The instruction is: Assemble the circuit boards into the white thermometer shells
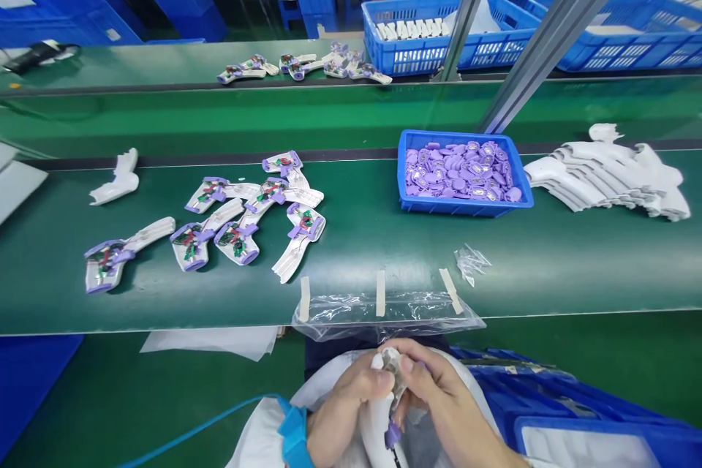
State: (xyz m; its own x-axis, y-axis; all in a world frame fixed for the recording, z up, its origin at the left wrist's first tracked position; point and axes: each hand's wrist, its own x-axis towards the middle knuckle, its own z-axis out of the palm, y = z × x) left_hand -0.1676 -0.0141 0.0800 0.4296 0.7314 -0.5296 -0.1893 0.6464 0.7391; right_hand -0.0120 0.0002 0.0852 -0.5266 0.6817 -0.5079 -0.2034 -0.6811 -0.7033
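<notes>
- Head view: a white thermometer shell (390, 380) is gripped by both the left hand (351, 398) and right hand (444, 402), near edge.
- Purple parts are piled in the blue tray (409, 197), far right.

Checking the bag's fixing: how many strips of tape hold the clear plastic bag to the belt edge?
3: left strip of beige tape, middle strip, right slanted strip, all along the clear plastic bag.

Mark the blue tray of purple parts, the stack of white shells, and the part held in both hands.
blue tray (465, 205): head view, front wall.
stack of white shells (603, 175): head view, middle of the pile.
held part (390, 363): head view, white top end between the fingers.
</notes>
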